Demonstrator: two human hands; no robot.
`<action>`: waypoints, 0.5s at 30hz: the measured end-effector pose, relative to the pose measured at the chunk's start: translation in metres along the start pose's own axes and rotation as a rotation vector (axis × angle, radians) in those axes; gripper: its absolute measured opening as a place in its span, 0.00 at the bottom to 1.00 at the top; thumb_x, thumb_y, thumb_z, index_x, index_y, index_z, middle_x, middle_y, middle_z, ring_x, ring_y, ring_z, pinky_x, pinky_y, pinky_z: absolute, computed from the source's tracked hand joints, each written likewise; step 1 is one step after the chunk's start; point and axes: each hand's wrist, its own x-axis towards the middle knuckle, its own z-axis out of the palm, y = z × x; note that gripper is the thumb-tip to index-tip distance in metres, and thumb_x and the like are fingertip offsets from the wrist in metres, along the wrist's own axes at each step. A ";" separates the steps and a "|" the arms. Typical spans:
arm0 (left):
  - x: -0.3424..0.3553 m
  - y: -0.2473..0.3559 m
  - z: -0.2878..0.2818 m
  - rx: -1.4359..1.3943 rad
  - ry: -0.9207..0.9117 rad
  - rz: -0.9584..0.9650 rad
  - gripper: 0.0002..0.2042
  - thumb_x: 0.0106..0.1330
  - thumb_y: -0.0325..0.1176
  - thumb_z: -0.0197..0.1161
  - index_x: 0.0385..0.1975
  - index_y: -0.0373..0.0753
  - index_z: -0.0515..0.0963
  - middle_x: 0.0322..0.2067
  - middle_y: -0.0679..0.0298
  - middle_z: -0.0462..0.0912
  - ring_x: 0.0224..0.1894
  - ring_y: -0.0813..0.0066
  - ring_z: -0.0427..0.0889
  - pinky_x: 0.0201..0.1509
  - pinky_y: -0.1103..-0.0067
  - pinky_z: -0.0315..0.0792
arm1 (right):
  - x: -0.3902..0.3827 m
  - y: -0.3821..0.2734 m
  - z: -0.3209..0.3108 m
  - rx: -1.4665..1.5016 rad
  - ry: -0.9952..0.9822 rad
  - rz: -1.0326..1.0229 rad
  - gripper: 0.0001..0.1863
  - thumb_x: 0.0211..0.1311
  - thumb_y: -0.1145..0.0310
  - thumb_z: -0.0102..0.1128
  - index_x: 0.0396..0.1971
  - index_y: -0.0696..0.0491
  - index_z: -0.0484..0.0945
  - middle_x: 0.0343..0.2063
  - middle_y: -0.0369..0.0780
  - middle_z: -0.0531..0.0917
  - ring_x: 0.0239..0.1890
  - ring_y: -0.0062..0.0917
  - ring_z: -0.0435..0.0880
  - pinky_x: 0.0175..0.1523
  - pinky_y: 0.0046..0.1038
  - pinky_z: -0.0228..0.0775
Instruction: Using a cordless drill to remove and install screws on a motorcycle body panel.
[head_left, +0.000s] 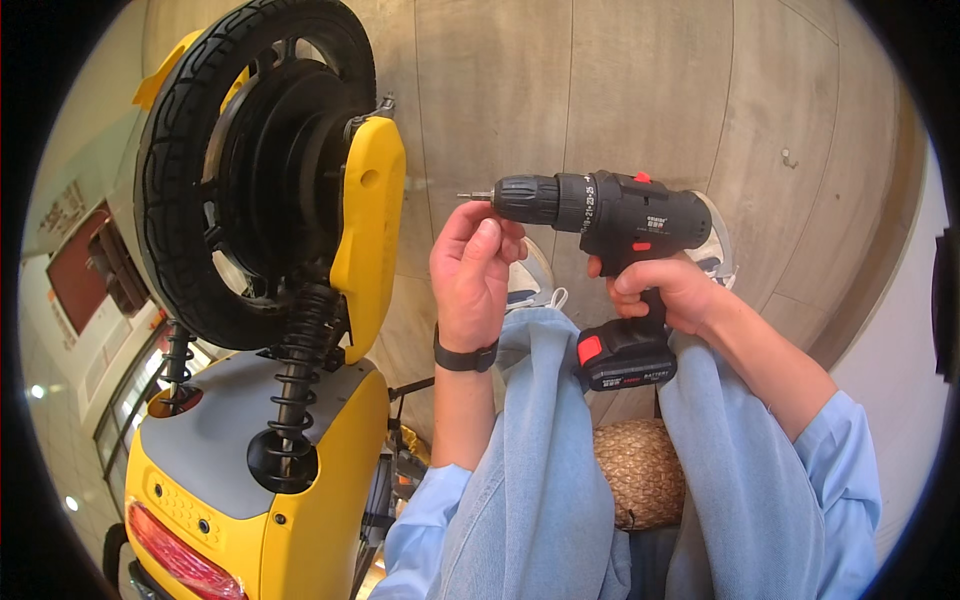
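Note:
My right hand (668, 288) grips a black cordless drill (645, 215) by its handle, with the chuck pointing left. The drill's battery pack (628, 362), marked by a red button, is between my knees. A short metal bit (476, 195) sticks out of the chuck (527, 200). Just below the bit and chuck front is my left hand (470, 275), its fingers curled and the thumb laid against them. What those fingers hold, if anything, is hidden. To their left, apart from the bit, stands a yellow swingarm cover (368, 240) beside a black wheel (190, 190).
The wheel belongs to a yellow upturned scooter (325, 460) with a black coil-spring shock absorber (296, 375) and a red tail light (185, 555). Under me is a woven stool (638, 470). My shoes (530, 275) rest on wood-look floor (650, 90), and a white wall (900, 350) rises at right.

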 end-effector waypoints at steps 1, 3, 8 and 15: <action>0.000 -0.001 -0.001 0.011 -0.008 0.004 0.13 0.69 0.29 0.56 0.50 0.32 0.73 0.36 0.61 0.79 0.35 0.77 0.73 0.43 0.76 0.69 | 0.000 0.001 -0.001 0.007 -0.004 -0.001 0.18 0.43 0.73 0.59 0.38 0.61 0.74 0.17 0.37 0.72 0.15 0.18 0.66 0.24 0.20 0.60; 0.000 -0.001 -0.004 0.020 -0.016 0.008 0.13 0.68 0.28 0.56 0.50 0.32 0.72 0.36 0.61 0.79 0.35 0.76 0.74 0.43 0.76 0.69 | 0.000 0.001 -0.002 0.013 -0.006 -0.002 0.18 0.43 0.73 0.59 0.38 0.61 0.74 0.17 0.37 0.72 0.15 0.18 0.66 0.24 0.21 0.59; -0.005 0.007 -0.017 -0.045 -0.067 -0.089 0.14 0.66 0.25 0.51 0.51 0.32 0.71 0.40 0.59 0.78 0.41 0.70 0.78 0.51 0.70 0.74 | 0.000 -0.001 0.005 0.045 0.011 -0.009 0.17 0.45 0.73 0.58 0.39 0.61 0.74 0.16 0.35 0.71 0.15 0.17 0.64 0.23 0.21 0.58; -0.047 -0.008 -0.056 0.034 0.262 -0.129 0.11 0.74 0.35 0.52 0.48 0.35 0.73 0.39 0.60 0.79 0.37 0.73 0.81 0.48 0.74 0.78 | -0.002 -0.002 0.003 -0.052 0.077 -0.057 0.19 0.47 0.73 0.56 0.42 0.61 0.72 0.16 0.33 0.66 0.17 0.16 0.62 0.23 0.20 0.58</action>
